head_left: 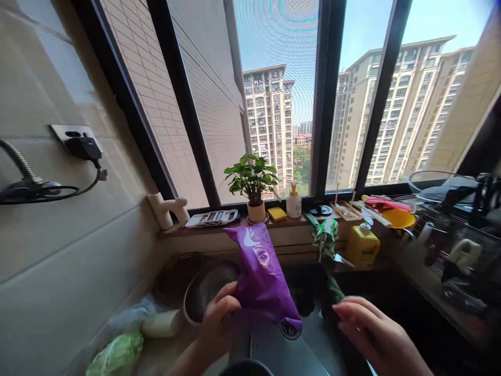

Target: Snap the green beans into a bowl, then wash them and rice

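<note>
At the tabletop's near left corner lies a pale green cabbage [115, 356], with a pale cylinder [161, 324] just beyond it. The left hand [219, 315] pinches the lower left side of a purple plastic packet [266, 279] between thumb and fingers, holding it upright, slightly tilted, above a grey metal panel [287, 349] at the near edge of the sink [403, 297]. To its right, the right hand [376, 328] has its thumb and fingertips drawn together beside the lower end of a dark green item [335, 290], too blurred to name; whether that grip pinches it, I cannot tell. A round bowl [187, 302] sits behind the left hand, toward the tabletop's left edge. At the sink's far edge, a green-and-white cloth [327, 231] drapes over the faucet [321, 251], near a yellow pump bottle [362, 247]. Along the windowsill [223, 230], from its left end, stand a beige forked pipe [166, 211], a flat white grater [213, 218], a potted plant [253, 183], a yellow sponge [277, 213] and a white pump bottle [293, 203]. Past the dark window frame [326, 104] rise tall apartment buildings [268, 112].
</note>
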Action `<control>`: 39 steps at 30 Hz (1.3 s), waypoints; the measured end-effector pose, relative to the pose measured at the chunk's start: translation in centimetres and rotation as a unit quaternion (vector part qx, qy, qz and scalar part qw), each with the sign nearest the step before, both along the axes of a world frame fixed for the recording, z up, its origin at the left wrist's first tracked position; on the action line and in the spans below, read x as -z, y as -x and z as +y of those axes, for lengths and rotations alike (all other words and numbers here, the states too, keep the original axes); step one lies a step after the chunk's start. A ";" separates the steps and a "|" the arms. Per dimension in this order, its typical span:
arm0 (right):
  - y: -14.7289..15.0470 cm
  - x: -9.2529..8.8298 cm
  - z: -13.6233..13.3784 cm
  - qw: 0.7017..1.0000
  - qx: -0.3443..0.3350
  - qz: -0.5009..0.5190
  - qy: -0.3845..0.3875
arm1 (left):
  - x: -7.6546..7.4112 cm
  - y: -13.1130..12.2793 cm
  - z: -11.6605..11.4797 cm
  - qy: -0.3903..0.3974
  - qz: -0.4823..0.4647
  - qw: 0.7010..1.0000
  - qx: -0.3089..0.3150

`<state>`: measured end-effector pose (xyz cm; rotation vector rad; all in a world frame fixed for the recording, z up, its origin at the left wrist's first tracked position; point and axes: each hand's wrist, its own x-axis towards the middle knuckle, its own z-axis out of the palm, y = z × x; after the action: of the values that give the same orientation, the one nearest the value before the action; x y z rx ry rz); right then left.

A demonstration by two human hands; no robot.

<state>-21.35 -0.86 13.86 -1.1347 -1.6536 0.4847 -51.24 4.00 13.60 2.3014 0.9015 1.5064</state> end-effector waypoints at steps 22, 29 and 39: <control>5.4 -0.6 4.9 0.988 -0.056 0.064 0.127 | 3.8 -3.8 -3.9 0.129 -0.005 0.984 0.123; 5.7 -1.8 4.1 0.983 -0.060 0.160 0.075 | 4.7 -3.8 -3.4 0.180 -0.020 0.981 0.073; 7.0 -4.3 3.2 0.967 -0.104 0.227 0.058 | 3.9 -5.9 -3.0 0.347 -0.307 0.852 0.244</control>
<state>-28.38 2.33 18.17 -0.8531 -1.3552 0.9150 -45.35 1.04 9.67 1.2659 0.4924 1.2646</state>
